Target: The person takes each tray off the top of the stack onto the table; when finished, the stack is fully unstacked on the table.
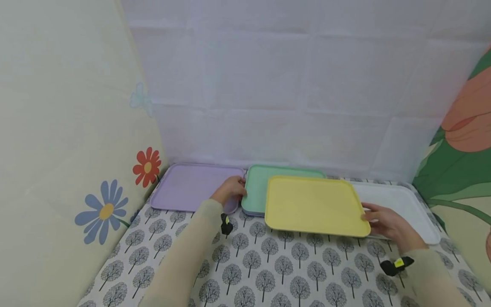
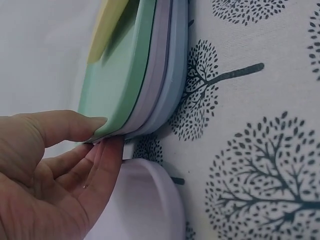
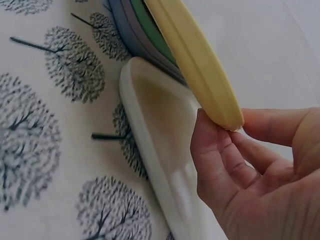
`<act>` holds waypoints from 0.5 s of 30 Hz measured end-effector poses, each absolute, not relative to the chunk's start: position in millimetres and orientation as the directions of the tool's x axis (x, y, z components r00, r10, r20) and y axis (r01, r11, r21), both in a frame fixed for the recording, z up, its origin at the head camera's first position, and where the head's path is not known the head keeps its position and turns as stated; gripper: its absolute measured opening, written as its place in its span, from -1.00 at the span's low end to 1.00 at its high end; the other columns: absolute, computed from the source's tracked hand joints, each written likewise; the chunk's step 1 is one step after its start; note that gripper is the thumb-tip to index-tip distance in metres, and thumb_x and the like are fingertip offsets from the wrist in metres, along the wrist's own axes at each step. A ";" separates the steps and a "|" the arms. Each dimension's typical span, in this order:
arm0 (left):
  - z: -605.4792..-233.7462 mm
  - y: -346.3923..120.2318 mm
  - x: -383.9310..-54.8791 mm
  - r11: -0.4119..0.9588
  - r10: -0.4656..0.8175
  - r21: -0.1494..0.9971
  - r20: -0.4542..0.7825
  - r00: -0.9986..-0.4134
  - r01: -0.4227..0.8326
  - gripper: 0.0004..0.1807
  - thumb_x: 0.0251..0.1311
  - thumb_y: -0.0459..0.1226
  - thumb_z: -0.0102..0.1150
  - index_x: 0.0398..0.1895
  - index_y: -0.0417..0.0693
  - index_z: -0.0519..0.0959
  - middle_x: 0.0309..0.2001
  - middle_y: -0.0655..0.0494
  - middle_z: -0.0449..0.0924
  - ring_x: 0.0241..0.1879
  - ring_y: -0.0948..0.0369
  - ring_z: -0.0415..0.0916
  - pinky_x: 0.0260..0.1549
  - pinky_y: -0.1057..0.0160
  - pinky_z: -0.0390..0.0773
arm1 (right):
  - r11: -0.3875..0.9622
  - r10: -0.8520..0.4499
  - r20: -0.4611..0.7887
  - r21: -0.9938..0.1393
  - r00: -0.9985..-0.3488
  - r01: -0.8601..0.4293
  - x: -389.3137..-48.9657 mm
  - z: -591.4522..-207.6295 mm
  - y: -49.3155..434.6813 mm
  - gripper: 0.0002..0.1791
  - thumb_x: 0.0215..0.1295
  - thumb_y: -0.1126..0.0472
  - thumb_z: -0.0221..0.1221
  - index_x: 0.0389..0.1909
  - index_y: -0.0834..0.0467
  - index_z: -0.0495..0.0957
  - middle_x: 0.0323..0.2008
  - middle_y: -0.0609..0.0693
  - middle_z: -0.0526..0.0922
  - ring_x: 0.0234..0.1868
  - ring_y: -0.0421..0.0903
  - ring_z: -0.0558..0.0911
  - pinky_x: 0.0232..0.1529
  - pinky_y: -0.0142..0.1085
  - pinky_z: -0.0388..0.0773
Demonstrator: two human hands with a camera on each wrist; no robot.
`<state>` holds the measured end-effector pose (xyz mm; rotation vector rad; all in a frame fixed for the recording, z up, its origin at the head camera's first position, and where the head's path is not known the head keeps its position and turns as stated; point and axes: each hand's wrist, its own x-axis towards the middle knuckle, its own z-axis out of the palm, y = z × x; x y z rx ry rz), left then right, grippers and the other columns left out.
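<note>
My right hand [image 1: 385, 219] pinches the right edge of a yellow tray [image 1: 314, 207], thumb on top and fingers below. This tray is tilted and raised on the right, overlapping a green tray [image 1: 255, 187] in the head view. At the green tray's left edge, my left hand [image 1: 230, 189] pinches the rim, its thumb [image 2: 95, 127] on the upper side and fingertips underneath. Beneath the green tray, a purple tray [image 2: 159, 55] and a blue tray [image 2: 177, 60] are stacked.
Another purple tray [image 1: 188, 187] lies to the left, under my left wrist. A white tray [image 1: 406, 209] lies at the right, partly behind the yellow one. A tree-print cloth [image 1: 264, 260] covers the table, with a white sheet [image 1: 268, 85] behind.
</note>
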<state>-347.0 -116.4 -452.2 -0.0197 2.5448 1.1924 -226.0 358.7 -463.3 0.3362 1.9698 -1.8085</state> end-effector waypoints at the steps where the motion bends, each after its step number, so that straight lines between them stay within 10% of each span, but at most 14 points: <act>1: -451.8 -116.4 -347.3 0.648 0.125 0.746 -0.301 -0.945 -0.152 -0.35 0.03 -0.55 0.25 0.29 -0.37 0.42 0.06 -0.24 0.56 -0.28 0.09 0.58 -0.25 0.20 0.71 | 0.115 -0.128 -0.467 -0.883 -0.875 0.455 -223.0 -464.7 362.1 -0.08 0.43 0.36 0.14 0.59 0.32 -0.25 -0.15 -0.09 0.62 -0.19 -0.10 0.70 -0.13 -0.16 0.73; 15: -451.0 -108.6 -348.5 0.592 0.102 0.773 -0.353 -0.930 -0.229 -0.34 0.04 -0.58 0.25 0.30 -0.35 0.41 0.17 -0.28 0.52 -0.15 -0.03 0.66 -0.17 0.13 0.73 | 0.157 -0.140 -0.440 -0.894 -0.887 0.419 -176.3 -479.2 411.1 -0.04 0.46 0.28 0.15 0.54 0.41 -0.34 -0.17 -0.18 0.65 -0.17 -0.13 0.72 -0.13 -0.14 0.71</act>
